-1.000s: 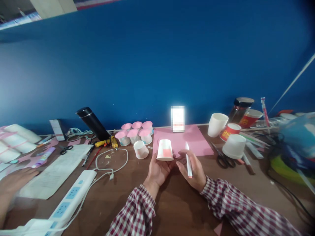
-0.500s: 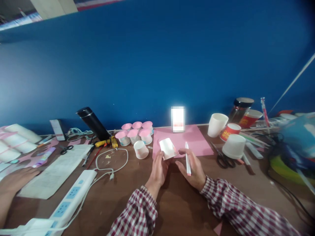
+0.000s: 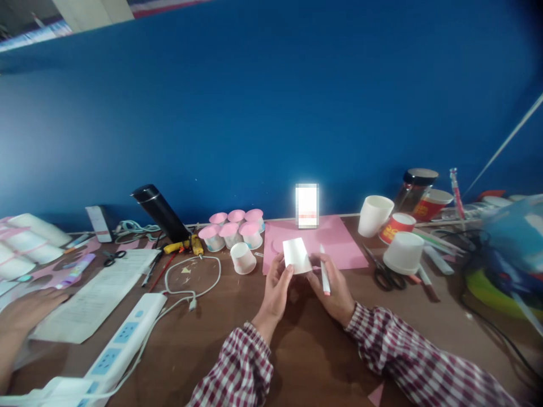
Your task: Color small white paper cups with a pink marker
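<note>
Two hands meet over the worktop [image 3: 297,350] at the near edge of a pink sheet [image 3: 339,240]. Left hand [image 3: 278,288] has its fingers closed round a white paper cup [image 3: 297,255], tilted and lifted off the worktop. Right hand [image 3: 335,288] has its fingers wrapped round a white marker [image 3: 324,271], just beside the cup. Six pink-rimmed cups [image 3: 235,229] stand to the left, scissors [image 3: 384,274] to the right.

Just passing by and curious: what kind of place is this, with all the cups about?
Probably a craft worktable. Pink-topped paper cups, scissors and a pink paper sheet lie about; the left hand holds a paper cup, the right hand a marker.
</note>
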The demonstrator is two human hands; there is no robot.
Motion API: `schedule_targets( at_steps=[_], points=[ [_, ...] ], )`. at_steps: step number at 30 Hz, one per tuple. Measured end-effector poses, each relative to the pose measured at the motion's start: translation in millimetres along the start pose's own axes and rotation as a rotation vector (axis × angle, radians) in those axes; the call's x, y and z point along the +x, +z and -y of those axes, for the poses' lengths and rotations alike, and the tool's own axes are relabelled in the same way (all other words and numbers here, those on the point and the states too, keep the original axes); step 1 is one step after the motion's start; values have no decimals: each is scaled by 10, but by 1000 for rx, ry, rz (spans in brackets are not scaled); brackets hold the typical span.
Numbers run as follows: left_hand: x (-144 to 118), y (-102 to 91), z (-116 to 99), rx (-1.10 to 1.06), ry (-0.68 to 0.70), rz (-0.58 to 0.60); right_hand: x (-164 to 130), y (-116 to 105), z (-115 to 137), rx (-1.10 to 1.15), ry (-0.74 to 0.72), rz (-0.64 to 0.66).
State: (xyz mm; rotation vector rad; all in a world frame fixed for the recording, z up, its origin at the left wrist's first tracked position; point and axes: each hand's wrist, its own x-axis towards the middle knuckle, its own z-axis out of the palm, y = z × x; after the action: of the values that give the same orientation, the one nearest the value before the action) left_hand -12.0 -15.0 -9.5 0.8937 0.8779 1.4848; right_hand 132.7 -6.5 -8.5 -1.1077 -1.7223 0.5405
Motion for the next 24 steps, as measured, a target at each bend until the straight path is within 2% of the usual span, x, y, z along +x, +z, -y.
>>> schedule_targets(
  at_steps=[6,15,24],
  points=[
    [-12,-9,13,29,5,46,10,11,-24,2,29,21],
    [21,-33,-13,208,86,-61,-1,20,-78,-22,-45,7],
    [48,-21,8,151,68,-30,14,6,-45,-9,-62,-4]
  ],
)
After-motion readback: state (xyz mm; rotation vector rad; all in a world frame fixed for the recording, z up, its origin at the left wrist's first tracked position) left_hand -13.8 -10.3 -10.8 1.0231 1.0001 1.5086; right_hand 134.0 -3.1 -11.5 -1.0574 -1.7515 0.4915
